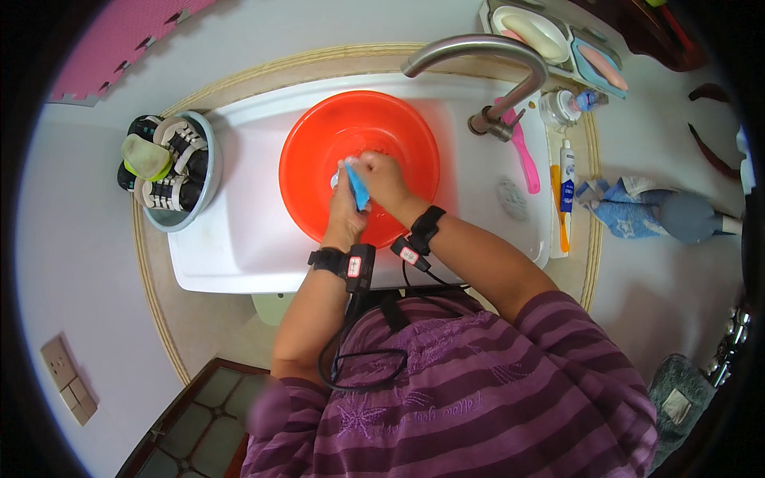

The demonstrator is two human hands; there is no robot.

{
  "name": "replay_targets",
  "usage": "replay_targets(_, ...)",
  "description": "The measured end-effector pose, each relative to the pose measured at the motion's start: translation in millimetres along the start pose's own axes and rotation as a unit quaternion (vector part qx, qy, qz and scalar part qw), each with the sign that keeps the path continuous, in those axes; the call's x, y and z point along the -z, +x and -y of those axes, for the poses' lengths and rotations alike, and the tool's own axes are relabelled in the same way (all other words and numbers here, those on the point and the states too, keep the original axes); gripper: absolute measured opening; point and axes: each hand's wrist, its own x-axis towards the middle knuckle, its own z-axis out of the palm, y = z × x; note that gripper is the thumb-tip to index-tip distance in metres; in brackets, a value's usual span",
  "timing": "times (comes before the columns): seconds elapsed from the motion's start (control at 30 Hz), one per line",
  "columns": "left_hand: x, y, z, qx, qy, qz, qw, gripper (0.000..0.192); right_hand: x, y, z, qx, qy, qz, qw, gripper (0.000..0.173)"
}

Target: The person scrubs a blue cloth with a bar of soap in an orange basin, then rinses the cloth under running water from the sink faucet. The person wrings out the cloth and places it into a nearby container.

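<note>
An orange-red plastic basin point(305, 149) stands in a white sink point(254, 227), with a little water showing on its inside. Over the basin, my left hand point(345, 209) grips a small bright blue piece point(358, 186) that looks like cloth. A whitish bit point(334, 180) shows at the left side of that hand. The curled fingers of my right hand point(384, 177) close on the upper end of the blue piece. Both hands are close together, and the fingers partly hide what they hold. Blur leaves the fingertips unclear.
A curved metal faucet point(478, 43) arches behind the basin. Right of it lie a pink brush point(523, 156), a toothpaste tube point(566, 173) and a glass jar point(559, 109). A grey-blue tub point(210, 173) of sneakers stands left. Cables point(364, 352) hang from my wrist devices.
</note>
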Motion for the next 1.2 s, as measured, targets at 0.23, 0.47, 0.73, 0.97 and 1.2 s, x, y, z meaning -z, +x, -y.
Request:
replay_targets(0.23, 44, 35, 19, 0.021, -0.026, 0.169, 0.985, 0.024, 0, 2, 18, 0.018, -0.149, 0.028, 0.988, 0.039)
replay_targets(0.47, 27, 24, 16, 0.013, -0.010, 0.099, 0.995, 0.027, -6, -12, 29, 0.038, -0.125, 0.054, 0.990, 0.038)
replay_targets(0.73, 13, 6, 0, 0.059, -0.080, 0.078, 0.992, 0.015, -13, -15, 18, 0.092, -0.047, 0.040, 0.994, 0.033)
replay_targets(0.97, 1, -1, -3, -0.007, 0.000, 0.070, 0.998, 0.024, 11, 8, -23, -0.326, 0.355, 0.098, 0.871, 0.046)
replay_targets(1.2, 11, 3, 1, -0.038, 0.013, 0.025, 0.999, 0.027, 18, -13, 3, -0.256, 0.382, 0.142, 0.877, 0.025)
